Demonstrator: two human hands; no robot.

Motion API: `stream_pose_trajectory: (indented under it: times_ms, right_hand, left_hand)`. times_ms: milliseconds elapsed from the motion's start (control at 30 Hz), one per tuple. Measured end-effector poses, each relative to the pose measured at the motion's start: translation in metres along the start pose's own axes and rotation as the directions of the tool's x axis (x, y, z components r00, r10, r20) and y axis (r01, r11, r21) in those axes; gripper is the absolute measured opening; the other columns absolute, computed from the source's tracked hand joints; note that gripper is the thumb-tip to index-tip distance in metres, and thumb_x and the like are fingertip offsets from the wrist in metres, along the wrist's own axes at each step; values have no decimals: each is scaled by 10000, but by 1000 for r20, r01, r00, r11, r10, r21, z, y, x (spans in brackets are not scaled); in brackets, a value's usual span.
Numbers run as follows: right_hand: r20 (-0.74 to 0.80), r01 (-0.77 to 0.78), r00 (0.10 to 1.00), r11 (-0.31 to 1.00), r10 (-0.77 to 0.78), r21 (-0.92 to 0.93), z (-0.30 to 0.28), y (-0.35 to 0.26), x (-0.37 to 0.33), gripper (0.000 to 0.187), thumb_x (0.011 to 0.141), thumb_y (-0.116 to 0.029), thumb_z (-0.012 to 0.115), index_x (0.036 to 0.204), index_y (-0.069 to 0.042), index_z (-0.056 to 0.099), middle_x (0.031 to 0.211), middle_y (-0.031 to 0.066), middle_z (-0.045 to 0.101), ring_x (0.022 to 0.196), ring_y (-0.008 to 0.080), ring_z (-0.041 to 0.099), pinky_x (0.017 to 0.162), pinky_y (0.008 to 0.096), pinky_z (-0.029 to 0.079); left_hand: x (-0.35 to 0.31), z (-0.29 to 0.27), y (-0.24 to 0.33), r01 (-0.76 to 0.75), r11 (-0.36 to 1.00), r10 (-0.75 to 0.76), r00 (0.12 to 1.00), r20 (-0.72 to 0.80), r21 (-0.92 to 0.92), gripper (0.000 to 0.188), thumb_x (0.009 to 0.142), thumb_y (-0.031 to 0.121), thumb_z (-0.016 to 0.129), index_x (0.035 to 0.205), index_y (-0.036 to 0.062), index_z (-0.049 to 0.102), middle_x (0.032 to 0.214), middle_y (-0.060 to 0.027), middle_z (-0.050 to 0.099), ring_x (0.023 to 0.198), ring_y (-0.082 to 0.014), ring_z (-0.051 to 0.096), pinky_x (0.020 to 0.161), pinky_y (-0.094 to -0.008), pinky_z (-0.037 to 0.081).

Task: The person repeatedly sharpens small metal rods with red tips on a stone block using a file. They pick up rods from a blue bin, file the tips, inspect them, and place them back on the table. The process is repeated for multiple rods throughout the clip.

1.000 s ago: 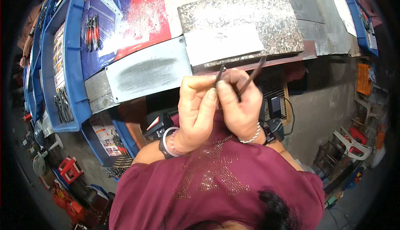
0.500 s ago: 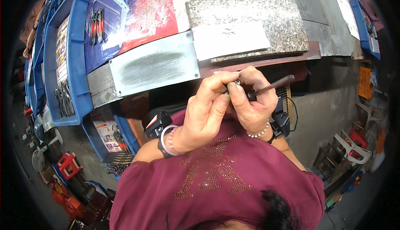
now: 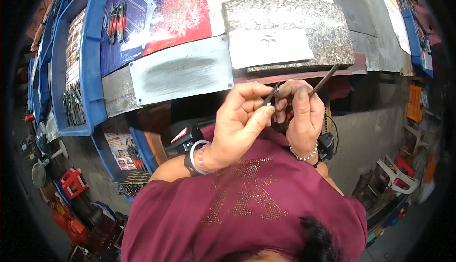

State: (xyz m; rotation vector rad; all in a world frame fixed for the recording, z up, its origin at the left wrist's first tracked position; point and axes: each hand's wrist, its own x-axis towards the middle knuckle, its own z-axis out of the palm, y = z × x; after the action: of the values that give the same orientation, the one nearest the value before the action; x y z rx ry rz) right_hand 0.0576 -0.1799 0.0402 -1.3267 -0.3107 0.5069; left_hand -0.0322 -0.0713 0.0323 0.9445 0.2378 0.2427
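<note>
The left hand (image 3: 240,124) pinches a small dark piece (image 3: 271,95) between thumb and forefinger, its other fingers curled loosely behind. The right hand (image 3: 304,119) is closed around a thin dark rod (image 3: 326,79), which sticks out between thumb and forefinger and slants up to the right; its fingertips come in close beside the piece, though whether they touch it is too small to tell. The piece is held in the air in front of the bench's red-brown edge (image 3: 359,64), over the dark gap between the bench and the maroon shirt (image 3: 237,176). That is likely the main weak point: if the left pinch slackens or the piece twists under a push from the right fingers, it could drop into the shadow and be hard to find. The rod may give trouble too, since its far end points toward the corner of the speckled stone block (image 3: 327,29); a careless turn of the right wrist could knock it there and jolt both hands. Contact with the stone cannot be judged from this angle. A white paper (image 3: 270,53) lies on the block and reaches its near side, so a swinging rod or sleeve might drag it askew. To the left, a smudged pale plate (image 3: 180,74) lies on the bench beside a blue tray (image 3: 95,86), well apart from the rod.
</note>
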Motion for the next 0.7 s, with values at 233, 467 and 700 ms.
stream_pose_trajectory:
  times_ms: [233, 467, 700]
  right_hand:
    - [58, 324, 945, 895, -322, -308, 12, 30, -1, 108, 812, 9, 698, 883, -1, 617, 772, 57, 589, 645, 111, 558, 567, 234, 431]
    - [58, 457, 865, 733, -499, -504, 21, 38, -2, 92, 872, -47, 647, 912, 3, 581, 775, 103, 586, 605, 199, 593, 528, 304, 459]
    - [-30, 123, 991, 966, -133, -229, 20, 26, 3, 179, 973, -156, 554, 943, 18, 585, 751, 64, 609, 554, 112, 548, 499, 253, 427]
  left_hand:
    - [-1, 0, 0, -92, 986, 105, 990, -95, 138, 356, 973, -8, 419, 1329, -15, 407, 997, -52, 546, 628, -19, 409, 560, -171, 354]
    - [-4, -8, -1, -97, 991, 100, 995, -22, 95, 341, 983, -28, 404, 1324, -25, 409, 1135, -69, 532, 871, -45, 546, 740, -185, 445]
    - [4, -6, 2, 11, 1000, -12, 998, -66, -23, 353, 983, 12, 448, 1333, -13, 416, 938, -14, 496, 637, -7, 426, 552, -158, 359]
